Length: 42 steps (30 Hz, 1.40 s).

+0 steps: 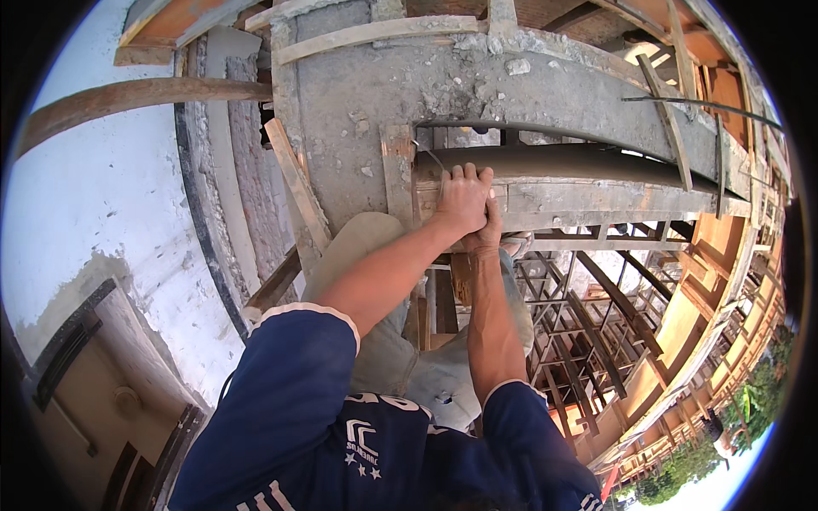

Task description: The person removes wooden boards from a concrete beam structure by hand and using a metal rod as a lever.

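Note:
Both of my hands are closed, pressed together at the upper edge of a wooden formwork plank [588, 198]. My left hand [465, 198] is a fist, and a thin metal rod [432, 155] runs from its top toward a short upright board [397, 175]. My right hand [489, 228] sits just below and right of it, closed against the plank's near face; what it grips is hidden. Behind the plank is a long dark gap [562, 160], bordered on its far side by a rough concrete slab [366, 94]. My bent knees are just below the hands.
Loose concrete rubble [516, 66] lies on the slab. A leaning wooden batten [296, 183] stands left of my knee, near a white wall [94, 196]. Below right, an open drop holds crossed timber props [588, 315]. A dark bar [699, 104] juts in at upper right.

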Tool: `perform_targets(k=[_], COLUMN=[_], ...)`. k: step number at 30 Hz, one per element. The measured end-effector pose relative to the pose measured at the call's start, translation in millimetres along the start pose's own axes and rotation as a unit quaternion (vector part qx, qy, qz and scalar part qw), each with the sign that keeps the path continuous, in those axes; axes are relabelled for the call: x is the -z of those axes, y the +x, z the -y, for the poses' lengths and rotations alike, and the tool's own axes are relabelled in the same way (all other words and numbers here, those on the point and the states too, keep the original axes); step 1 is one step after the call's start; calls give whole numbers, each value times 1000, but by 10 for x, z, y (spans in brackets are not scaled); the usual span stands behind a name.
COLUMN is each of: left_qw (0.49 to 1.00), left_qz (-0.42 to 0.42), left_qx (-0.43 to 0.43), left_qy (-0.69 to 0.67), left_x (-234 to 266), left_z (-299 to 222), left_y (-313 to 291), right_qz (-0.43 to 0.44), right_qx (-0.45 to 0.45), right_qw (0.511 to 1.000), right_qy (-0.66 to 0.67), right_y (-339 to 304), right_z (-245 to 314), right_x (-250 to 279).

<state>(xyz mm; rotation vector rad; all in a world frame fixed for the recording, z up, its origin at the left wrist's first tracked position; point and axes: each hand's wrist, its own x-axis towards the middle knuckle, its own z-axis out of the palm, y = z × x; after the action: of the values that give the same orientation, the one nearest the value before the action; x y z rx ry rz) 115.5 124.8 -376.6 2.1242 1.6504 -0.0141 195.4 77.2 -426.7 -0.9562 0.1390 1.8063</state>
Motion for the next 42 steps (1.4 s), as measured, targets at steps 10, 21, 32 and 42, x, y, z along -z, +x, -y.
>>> perform_targets(k=[10,21,32,42], left_qw=[999,998,994,997], left_qz=[17,63,105,79], left_qx=[25,13,17,13], left_qy=[-23,9,3,17], left_x=[20,-255,-108,-32], left_z=[-82,-280,-369,-290], left_y=[-124,-445,-451,-361], right_qz=[25,-21,-80,-55], right_qx=[-13,-50,-32,-71], right_qw=[997,993,994,988], right_qy=[65,106,74,126], right_y=[-108,-525,-618,-363], right_z=[-103,-147,-64,-95], right_x=[170,389,257,372])
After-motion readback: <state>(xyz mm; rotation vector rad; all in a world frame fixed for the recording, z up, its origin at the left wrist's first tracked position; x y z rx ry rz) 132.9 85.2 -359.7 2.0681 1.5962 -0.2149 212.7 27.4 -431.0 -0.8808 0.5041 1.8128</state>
